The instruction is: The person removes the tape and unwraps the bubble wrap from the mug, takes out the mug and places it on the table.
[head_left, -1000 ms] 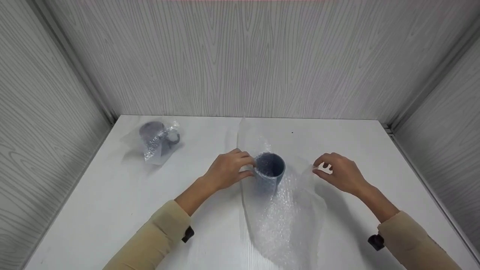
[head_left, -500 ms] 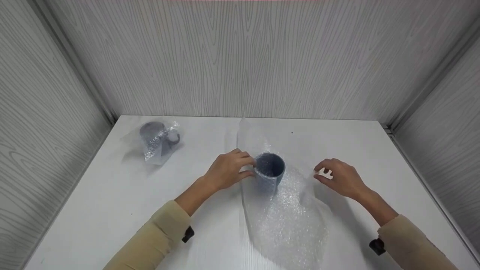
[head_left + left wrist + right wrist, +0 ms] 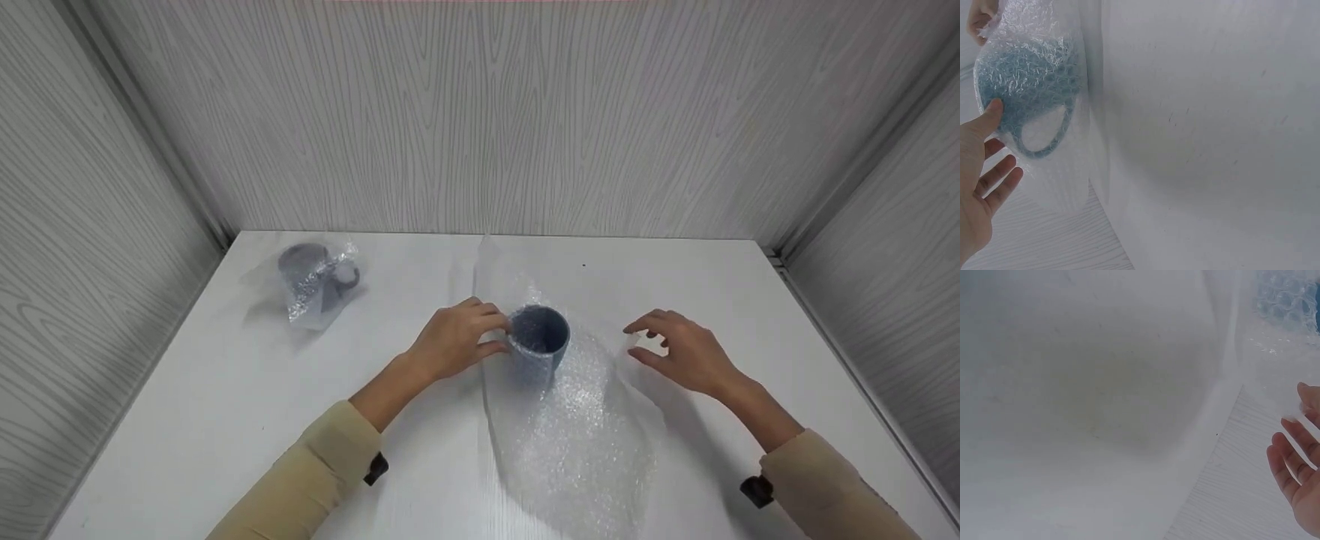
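Observation:
A blue mug (image 3: 541, 330) stands upright near the table's middle, with bubble wrap (image 3: 577, 450) covering its left and front sides. My left hand (image 3: 454, 341) holds the mug's left rim through the wrap, thumb in front. In the left wrist view, the mug's handle (image 3: 1044, 151) shows through the bubbles beside my left thumb. To the right of the mug, my right hand (image 3: 682, 351) pinches the wrap's right edge off the table between thumb and forefinger; its other fingers are loosely bent. In the right wrist view, fingertips (image 3: 1292, 433) meet the clear film.
Another mug (image 3: 306, 274), loosely covered in bubble wrap, stands at the table's back left. The white table (image 3: 187, 420) meets grey wood-grain panels (image 3: 450, 112) at the back and both sides. The wrap's sheet runs down to the front edge of the view.
My right hand has shifted slightly and its thumb and forefinger have parted a little. The wrap's right part has spread flatter. The left hand and mug have stayed put.

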